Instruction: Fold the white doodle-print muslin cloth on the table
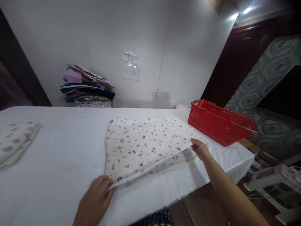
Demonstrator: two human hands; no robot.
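A white cloth (143, 144) with small grey prints of palm trees and other figures lies spread in layers on the white-covered table (58, 175). My left hand (97, 194) pinches its near left corner between thumb and fingers. Farther right, my right hand (199, 148) grips the near edge of the upper layer. Between the two hands that edge is lifted a little, and the lower layer shows beneath it.
A red plastic basket (218, 122) stands at the table's right end. On the left lies a folded cloth with grey dots (16, 141). Against the wall is a stack of folded fabrics (88, 86). A pale plastic stool (277, 179) stands on the floor at right.
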